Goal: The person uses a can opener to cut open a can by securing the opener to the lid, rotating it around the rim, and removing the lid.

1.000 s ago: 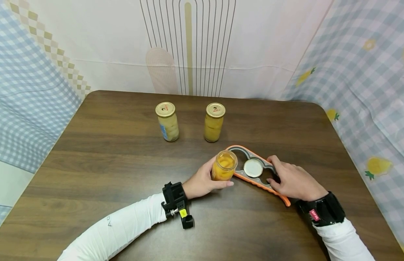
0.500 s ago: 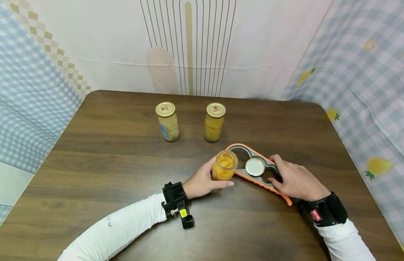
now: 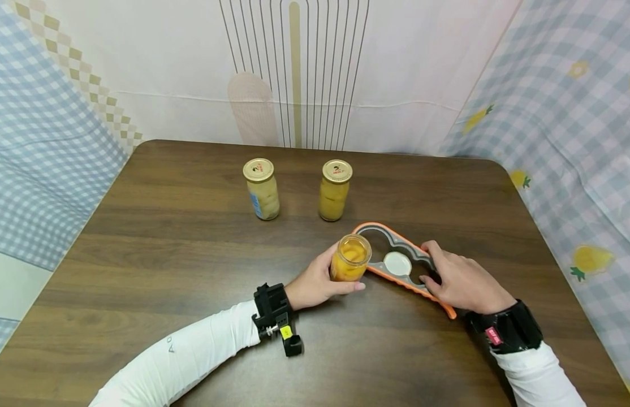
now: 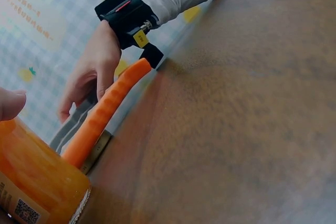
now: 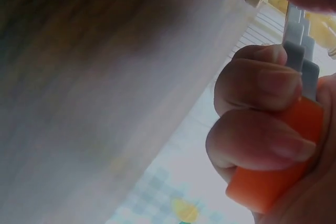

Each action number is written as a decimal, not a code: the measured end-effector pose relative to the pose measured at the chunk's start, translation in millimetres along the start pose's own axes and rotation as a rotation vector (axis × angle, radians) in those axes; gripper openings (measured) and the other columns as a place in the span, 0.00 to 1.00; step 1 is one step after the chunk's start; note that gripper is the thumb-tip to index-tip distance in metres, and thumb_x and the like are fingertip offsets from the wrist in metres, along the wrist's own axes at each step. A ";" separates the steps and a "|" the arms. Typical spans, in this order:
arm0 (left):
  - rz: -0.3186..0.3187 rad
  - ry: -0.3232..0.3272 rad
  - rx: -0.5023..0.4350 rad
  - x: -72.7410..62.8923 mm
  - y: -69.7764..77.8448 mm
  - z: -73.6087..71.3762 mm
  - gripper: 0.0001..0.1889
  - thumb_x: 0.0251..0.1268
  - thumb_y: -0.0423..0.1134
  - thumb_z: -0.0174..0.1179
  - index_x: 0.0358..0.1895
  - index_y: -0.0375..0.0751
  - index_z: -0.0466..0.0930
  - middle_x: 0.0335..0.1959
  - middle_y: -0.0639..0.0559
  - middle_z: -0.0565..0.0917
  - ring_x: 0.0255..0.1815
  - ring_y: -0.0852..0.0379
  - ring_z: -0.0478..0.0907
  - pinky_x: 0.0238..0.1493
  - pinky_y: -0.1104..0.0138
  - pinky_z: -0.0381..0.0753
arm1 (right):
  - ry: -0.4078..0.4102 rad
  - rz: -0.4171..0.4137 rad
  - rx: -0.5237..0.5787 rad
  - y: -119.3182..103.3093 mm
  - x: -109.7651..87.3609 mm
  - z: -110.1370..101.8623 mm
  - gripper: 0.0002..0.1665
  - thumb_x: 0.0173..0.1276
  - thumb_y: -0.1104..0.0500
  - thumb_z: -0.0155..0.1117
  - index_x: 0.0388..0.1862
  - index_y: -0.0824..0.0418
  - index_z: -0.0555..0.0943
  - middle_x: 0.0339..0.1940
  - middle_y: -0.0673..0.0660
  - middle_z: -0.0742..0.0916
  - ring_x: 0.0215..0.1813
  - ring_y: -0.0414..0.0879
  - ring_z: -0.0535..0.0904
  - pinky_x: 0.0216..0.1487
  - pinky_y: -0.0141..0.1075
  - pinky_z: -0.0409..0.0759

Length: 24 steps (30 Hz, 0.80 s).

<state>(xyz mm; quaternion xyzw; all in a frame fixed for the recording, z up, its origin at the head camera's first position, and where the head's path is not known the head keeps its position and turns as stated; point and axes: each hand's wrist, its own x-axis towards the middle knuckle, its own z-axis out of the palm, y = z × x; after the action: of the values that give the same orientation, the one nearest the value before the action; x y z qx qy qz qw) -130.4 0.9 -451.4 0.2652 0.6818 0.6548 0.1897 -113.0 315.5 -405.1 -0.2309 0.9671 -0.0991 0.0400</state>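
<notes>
My left hand [image 3: 320, 281] grips an uncapped glass jar [image 3: 349, 265] of orange-yellow fruit, upright on the table. The jar's printed label and QR code show in the left wrist view. My right hand [image 3: 465, 278] holds the orange and grey jar opener [image 3: 383, 232] by its handles, its rounded end beside the jar. In the right wrist view my fingers [image 5: 262, 135] curl round an orange handle [image 5: 262, 184]. A jar lid [image 3: 397, 263] shows through the opener's gap, pale underside up. The left wrist view has the lid's edge [image 4: 98, 151] low by the tabletop, under the opener.
Two capped jars stand farther back on the brown wooden table [image 3: 167, 226]: a pale one [image 3: 264, 199] with a blue label on the left and a yellowish one [image 3: 332, 199] on the right. Patterned cloths [image 3: 574, 141] hang around the table.
The opener has shifted slightly up and right in the head view. The lid has come down out of its grip and now shows partly covered by the opener. My left hand and jar stay put.
</notes>
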 end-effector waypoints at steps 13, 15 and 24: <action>0.001 0.002 -0.009 -0.8 -0.6 -0.3 0.40 0.59 0.31 0.72 0.73 0.54 0.63 0.64 0.50 0.78 0.64 0.57 0.75 0.71 0.62 0.73 | 0.005 0.094 0.093 4.3 0.5 -7.4 0.26 0.74 0.63 0.55 0.68 0.65 0.63 0.29 0.51 0.79 0.18 0.36 0.68 0.24 0.32 0.68; -0.007 0.004 -0.006 -1.1 -0.6 -0.6 0.40 0.60 0.31 0.72 0.73 0.54 0.63 0.64 0.51 0.78 0.64 0.58 0.76 0.70 0.62 0.73 | 0.002 0.103 0.104 4.8 1.1 -7.7 0.25 0.76 0.62 0.54 0.69 0.65 0.63 0.30 0.52 0.78 0.21 0.37 0.69 0.25 0.33 0.69; -0.032 -0.001 -0.001 -0.5 1.0 0.0 0.40 0.61 0.32 0.72 0.74 0.54 0.62 0.64 0.51 0.78 0.65 0.58 0.76 0.71 0.61 0.72 | 0.040 0.188 0.172 3.6 1.7 -9.5 0.35 0.77 0.36 0.54 0.70 0.57 0.65 0.42 0.59 0.84 0.21 0.40 0.77 0.35 0.42 0.78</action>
<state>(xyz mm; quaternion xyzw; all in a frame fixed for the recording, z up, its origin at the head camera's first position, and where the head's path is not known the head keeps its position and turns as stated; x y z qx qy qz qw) -129.8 0.6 -450.4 0.2543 0.6857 0.6518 0.2007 -117.3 319.5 -396.6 -0.1327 0.9730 -0.1823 0.0495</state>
